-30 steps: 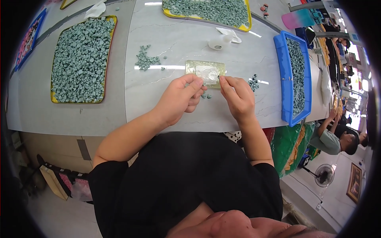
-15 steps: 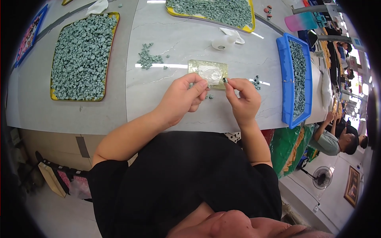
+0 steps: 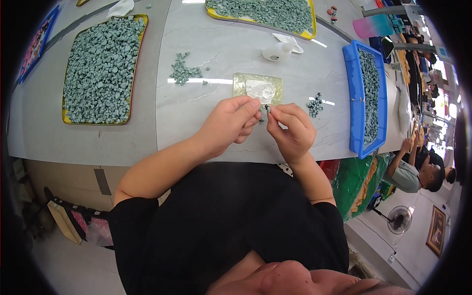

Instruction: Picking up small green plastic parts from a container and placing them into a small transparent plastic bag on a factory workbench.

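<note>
In front of my chest both hands nearly meet at the near edge of a yellowish translucent pad (image 3: 238,88). On the pad lies a white sheet (image 3: 253,86) with a clear, glossy patch. My right hand (image 3: 295,130) pinches a small dark green stone-like piece (image 3: 268,108) between thumb and forefinger. My left hand (image 3: 230,123) is closed, thumb against the forefinger, close to that piece; whatever it holds is hidden. A loose heap of green pieces (image 3: 184,71) lies to the left, and a smaller, darker cluster (image 3: 315,104) to the right of my right hand.
A yellow-rimmed tray (image 3: 132,105) of green pieces stands at left, another yellow tray (image 3: 313,24) at the far side. A blue bin (image 3: 355,98) is on the right. Beyond the pad are a white bottle (image 3: 276,52) and white tissue (image 3: 292,43). Other people sit farther right.
My right hand has moved left and slightly nearer with the green piece, bringing it beside my left fingertips. My left hand has hardly moved. The cluster at right is now more fully visible.
</note>
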The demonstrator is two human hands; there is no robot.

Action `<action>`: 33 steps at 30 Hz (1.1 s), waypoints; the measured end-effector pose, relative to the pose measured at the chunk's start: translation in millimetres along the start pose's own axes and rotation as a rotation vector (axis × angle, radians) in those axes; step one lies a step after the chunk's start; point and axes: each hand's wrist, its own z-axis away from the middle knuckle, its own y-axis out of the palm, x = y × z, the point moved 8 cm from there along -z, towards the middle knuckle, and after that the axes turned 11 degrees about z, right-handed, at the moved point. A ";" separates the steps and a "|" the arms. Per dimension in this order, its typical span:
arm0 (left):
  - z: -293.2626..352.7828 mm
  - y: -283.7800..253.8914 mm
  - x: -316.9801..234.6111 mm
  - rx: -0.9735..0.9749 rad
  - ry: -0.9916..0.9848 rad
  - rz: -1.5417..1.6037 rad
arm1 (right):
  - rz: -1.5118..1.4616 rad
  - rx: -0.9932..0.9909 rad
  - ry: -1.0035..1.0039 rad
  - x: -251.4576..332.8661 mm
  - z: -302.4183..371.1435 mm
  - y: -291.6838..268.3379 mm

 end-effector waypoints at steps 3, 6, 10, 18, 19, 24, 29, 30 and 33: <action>0.1 -0.7 -0.7 -0.006 0.000 -0.009 | 0.053 -0.016 -0.100 7.2 -1.6 0.3; -0.1 -0.6 -0.1 0.007 -0.004 -0.006 | 0.077 -0.007 -0.152 11.3 -2.9 2.0; 0.4 -1.1 -1.3 0.021 0.032 -0.034 | 0.097 -0.009 -0.189 14.6 -0.2 4.6; 2.9 0.2 -3.4 0.030 0.218 -0.258 | 0.050 -0.073 -0.174 15.7 6.5 4.2; 3.5 1.1 -7.8 0.024 0.276 -0.309 | 0.051 -0.074 -0.175 16.2 6.5 3.0; 6.0 2.7 -15.2 -0.052 0.356 -0.395 | -0.126 0.042 0.144 -8.0 7.8 5.5; 3.7 0.9 -19.1 -0.085 0.436 -0.657 | -0.054 0.168 0.114 -11.2 6.4 6.7; 2.8 -0.8 -17.8 -0.084 0.436 -0.658 | -0.097 0.301 0.158 -18.6 6.5 9.8; -2.0 -9.0 -6.5 -0.138 0.304 -0.756 | 0.139 0.312 0.393 -59.1 6.0 -15.8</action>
